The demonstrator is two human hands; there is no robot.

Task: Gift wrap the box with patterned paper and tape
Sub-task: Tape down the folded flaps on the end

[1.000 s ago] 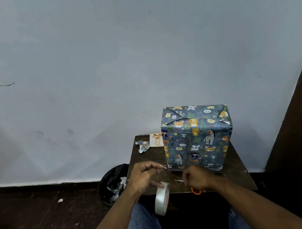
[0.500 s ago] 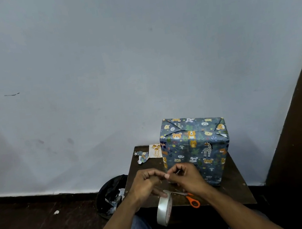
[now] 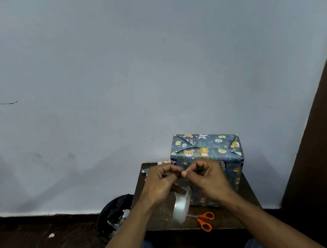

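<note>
No text, label, brand, number or sign can be read anywhere in the frame. The wrapping paper (image 3: 206,151) on the box at lower centre right carries only cartoon animal faces and leaves. The tape roll (image 3: 181,207) at lower centre has a reddish mark on its inner core, too blurred to make out as writing.

One camera sits on my head, looking forward and down, its wide angle tilted high enough that the wall (image 3: 129,65) fills most of the frame from 9 through 12 to 3 o'clock. My small table (image 3: 160,214) lies near at 6 o'clock, my forearms entering from the bottom edge. No second view is given to share any part.
</note>
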